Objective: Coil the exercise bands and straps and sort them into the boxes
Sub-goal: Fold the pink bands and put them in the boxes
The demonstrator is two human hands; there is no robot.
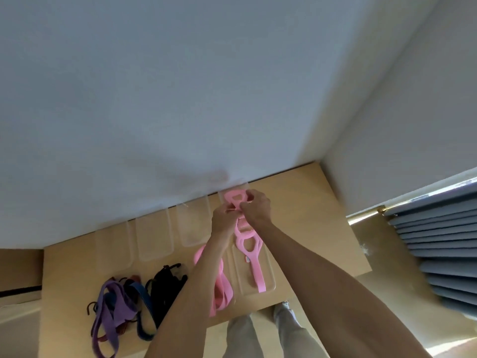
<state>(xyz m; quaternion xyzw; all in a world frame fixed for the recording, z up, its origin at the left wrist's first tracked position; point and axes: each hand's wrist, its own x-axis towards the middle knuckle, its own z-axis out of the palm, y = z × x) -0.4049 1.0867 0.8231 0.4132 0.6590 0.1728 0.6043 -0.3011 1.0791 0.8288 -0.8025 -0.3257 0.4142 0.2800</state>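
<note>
Both grips clamped on pink band (244, 228): left hand (223, 219), right hand (256, 206), above clear box (268, 282) near table (322, 215) far edge, against wall (154, 99).

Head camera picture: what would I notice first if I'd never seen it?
First, the two hands, left hand and right hand, gripping a bright pink rubber exercise band over the clear plastic box at the right of the row. Next, the tangled pile of purple, blue and black straps at the wooden table's left.
</note>
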